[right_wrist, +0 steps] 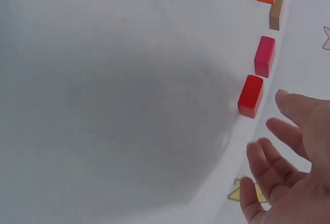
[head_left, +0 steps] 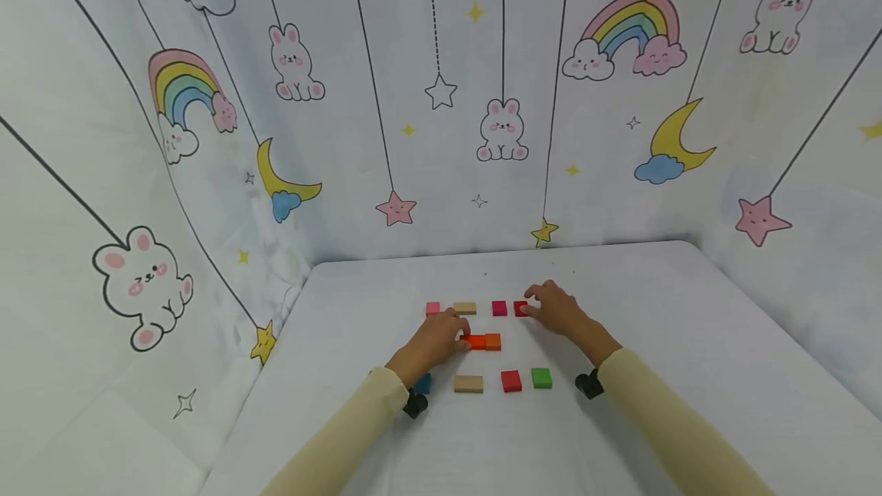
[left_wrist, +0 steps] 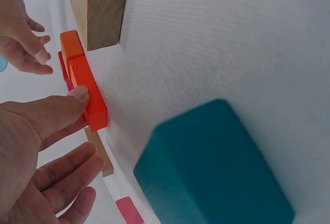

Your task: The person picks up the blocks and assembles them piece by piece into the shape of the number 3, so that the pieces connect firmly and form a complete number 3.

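Note:
My left hand pinches a long red-orange block between thumb and fingers. Its far end meets a shorter orange block, and the two lie in one line. My right hand is beside a red block in the back row; in the right wrist view its fingers are spread and a gap parts the thumb from that red block. Left of it lies a crimson block. Close to my left wrist, a teal-blue block is partly covered in the head view.
In the back row are a wooden block and a pink block. Nearer the front lie another wooden block, a red block and a green block. A patterned cloth wall borders the white table.

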